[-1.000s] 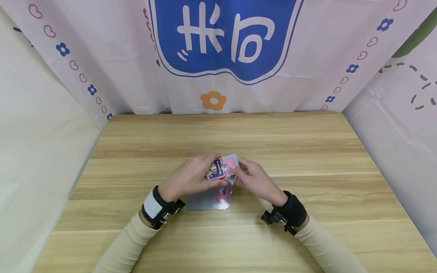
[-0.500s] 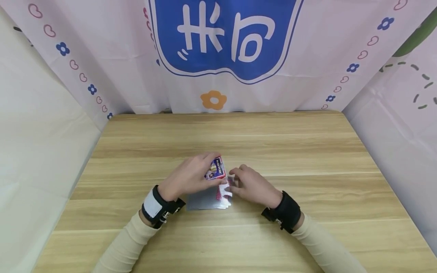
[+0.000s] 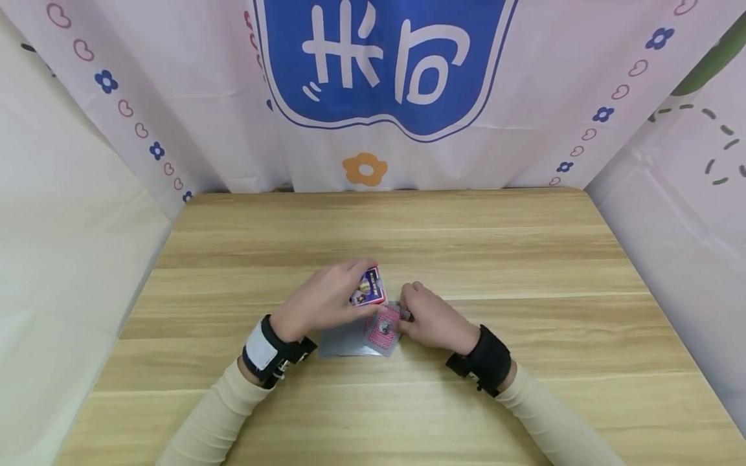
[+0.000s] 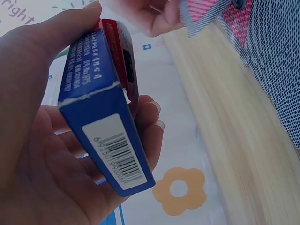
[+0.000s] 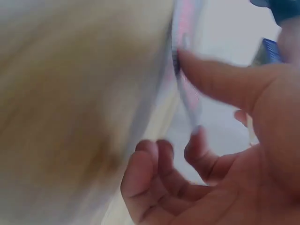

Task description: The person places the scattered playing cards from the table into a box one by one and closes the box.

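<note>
My left hand [image 3: 326,298] holds a small blue and red card box [image 3: 369,289] by its edges. In the left wrist view the box [image 4: 98,108] shows a barcode, and its red inner part stands out on one side. Close to the box's right end, my right hand [image 3: 440,320] pinches a playing card [image 3: 383,328] with a red patterned back and a grey border. This card lies over several flat silver-grey sheets [image 3: 346,343] on the table. In the right wrist view my thumb presses against the card [image 5: 187,84], which is blurred and seen nearly edge-on.
The wooden table [image 3: 495,259] stretches around both hands. Behind it hangs a white cloth [image 3: 466,162] with a blue emblem and flower prints, and pale cloth walls [image 3: 70,259] stand at the sides.
A second ago my right hand had a card at the box's right end. It has since moved down towards me, and the card is now over the grey sheets. My left hand has stayed still.
</note>
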The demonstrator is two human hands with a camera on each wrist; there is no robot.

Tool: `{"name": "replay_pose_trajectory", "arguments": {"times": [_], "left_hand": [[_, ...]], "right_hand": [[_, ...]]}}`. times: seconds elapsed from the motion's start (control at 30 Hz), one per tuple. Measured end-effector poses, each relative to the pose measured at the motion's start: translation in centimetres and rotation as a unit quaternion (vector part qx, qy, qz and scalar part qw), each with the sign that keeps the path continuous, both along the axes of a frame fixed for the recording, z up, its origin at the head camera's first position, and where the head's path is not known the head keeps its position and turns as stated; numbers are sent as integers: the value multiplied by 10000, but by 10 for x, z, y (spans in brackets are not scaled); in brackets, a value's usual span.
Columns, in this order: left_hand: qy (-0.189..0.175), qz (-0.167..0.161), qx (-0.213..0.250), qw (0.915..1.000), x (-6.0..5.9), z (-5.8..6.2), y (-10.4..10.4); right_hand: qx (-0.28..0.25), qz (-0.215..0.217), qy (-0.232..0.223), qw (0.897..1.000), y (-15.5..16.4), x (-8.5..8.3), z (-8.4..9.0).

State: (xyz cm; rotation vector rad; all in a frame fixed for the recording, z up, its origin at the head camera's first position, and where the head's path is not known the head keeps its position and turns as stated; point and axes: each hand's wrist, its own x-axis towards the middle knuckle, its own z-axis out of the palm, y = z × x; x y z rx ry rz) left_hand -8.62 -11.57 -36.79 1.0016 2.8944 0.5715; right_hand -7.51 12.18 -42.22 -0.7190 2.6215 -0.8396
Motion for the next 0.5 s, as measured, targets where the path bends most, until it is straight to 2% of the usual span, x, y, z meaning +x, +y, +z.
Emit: {"name": "replay_pose_trajectory", "arguments": {"times": [0.1,0.2,0.27,0.37,0.43,0.5], "left_hand": [[13,-28,-3,10000,0,0,0],[-14,-4,34,10000,0,0,-1],[-29,14,44,10000,0,0,0],[-47,28,39,10000,0,0,0],[-72,40,10,10000,0,0,0],[-114,69,-12,9999,0,0,1]], "right_hand": [[-677,255,-665,9952,6,-5,7],[-1296,216,-1307,9827,13,-9,17],[-1607,1,-1371,9774,17,-11,24],[-2053,-625,-1194,9694,22,-12,34],[-2387,-1006,-1092,9597,24,-12,39],[-2768,-1278,-1124,9457,25,-12,44]]}}
